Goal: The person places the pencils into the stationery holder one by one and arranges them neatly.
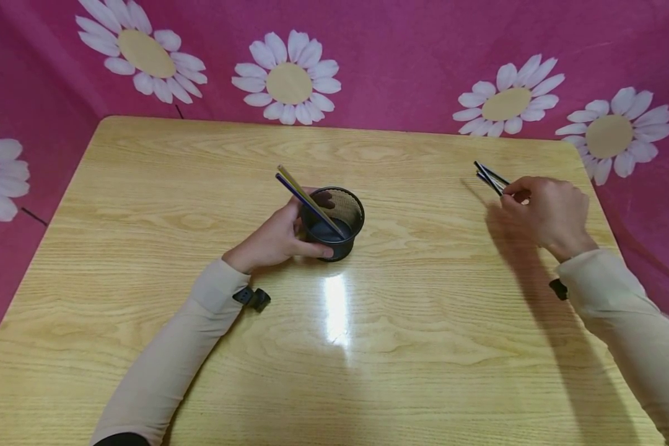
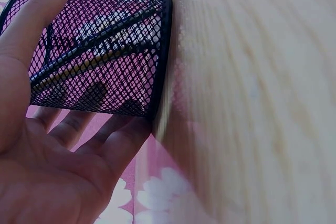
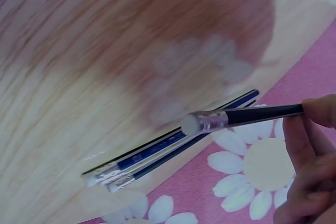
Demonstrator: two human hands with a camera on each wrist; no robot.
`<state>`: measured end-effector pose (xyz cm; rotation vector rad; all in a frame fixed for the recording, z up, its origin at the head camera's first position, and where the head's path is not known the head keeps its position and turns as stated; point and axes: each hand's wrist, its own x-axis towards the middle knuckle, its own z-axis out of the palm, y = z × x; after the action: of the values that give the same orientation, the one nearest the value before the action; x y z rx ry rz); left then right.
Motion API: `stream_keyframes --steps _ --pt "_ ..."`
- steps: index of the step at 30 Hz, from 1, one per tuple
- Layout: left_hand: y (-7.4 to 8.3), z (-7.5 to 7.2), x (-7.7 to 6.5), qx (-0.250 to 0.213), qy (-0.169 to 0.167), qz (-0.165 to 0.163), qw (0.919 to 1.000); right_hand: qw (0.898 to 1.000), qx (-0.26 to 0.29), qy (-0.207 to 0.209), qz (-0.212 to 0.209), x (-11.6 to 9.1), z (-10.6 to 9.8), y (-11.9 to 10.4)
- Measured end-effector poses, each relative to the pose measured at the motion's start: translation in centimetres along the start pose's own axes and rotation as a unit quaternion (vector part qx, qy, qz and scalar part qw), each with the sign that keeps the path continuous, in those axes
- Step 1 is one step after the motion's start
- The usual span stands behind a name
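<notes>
A black mesh pencil cup stands upright near the table's middle. My left hand grips it from the left, thumb on the near side and fingers around the far side. Leaning inside are two pencils, one blue and one yellow. Off to the right, my right hand pinches a dark pencil between thumb and fingertip. That pencil's white eraser end points toward the right wrist camera. Just beneath it a few more pencils, one of them blue, lie close together on the table.
The wood-grain table ends at the back against a pink cloth with white daisies. A dark strap-mounted device sits on the left wrist, and a similar one on the right.
</notes>
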<state>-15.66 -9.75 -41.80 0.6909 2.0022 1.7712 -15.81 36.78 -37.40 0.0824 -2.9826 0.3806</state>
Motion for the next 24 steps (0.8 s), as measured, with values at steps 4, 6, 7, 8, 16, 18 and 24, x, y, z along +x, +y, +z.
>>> stream_keyframes --steps 4,6,7,8,16,18,24 --pt "0.0 0.0 0.0 0.0 -0.001 0.004 1.0 1.0 0.009 0.024 -0.011 -0.2 -0.3 -0.4" --pt "0.0 0.0 0.0 0.001 -0.001 0.003 1.0 0.999 0.013 0.04 -0.021 -0.3 -0.5 -0.6" --pt "0.1 0.0 0.0 0.001 -0.001 0.002 1.0 0.998 0.014 0.048 -0.028 -0.4 -0.5 -0.7" --pt "0.1 0.0 0.0 0.002 -0.001 0.001 1.0 0.998 0.015 0.056 -0.034 -0.4 -0.6 -0.8" --pt "0.1 0.0 0.0 0.004 -0.002 0.0 1.0 0.995 0.025 0.086 -0.053 -0.4 -0.7 -1.8" --pt "0.1 0.0 0.0 0.003 -0.002 0.0 1.0 0.994 0.027 0.091 -0.057 -0.4 -0.7 -2.1" --pt "0.3 0.0 0.0 0.002 -0.003 -0.004 1.0 0.992 0.047 0.097 -0.065 -0.5 -1.0 -3.1"
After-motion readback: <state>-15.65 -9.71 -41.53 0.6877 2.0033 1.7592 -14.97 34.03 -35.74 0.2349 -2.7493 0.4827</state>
